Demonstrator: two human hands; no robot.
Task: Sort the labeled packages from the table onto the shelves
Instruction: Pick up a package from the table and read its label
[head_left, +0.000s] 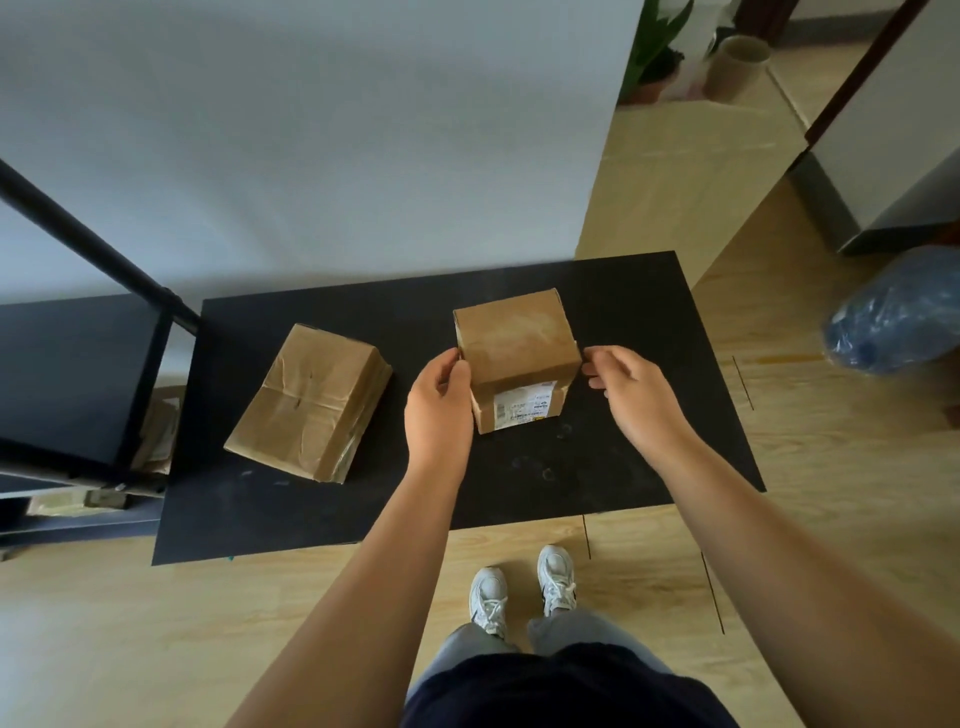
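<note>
Two hands, left hand (439, 405) and right hand (631, 387), flank upright box (517, 345).

I saw a blue plastic bag (893, 312) lying on the wooden floor (810, 467), white sneakers (522, 590) below, and what looked like potted plants (657, 47) far back.

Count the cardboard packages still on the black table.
2. A flat package lies on the table's left part; a boxier labeled package stands mid-table between both hands. Others on the shelves aren't counted.
</note>
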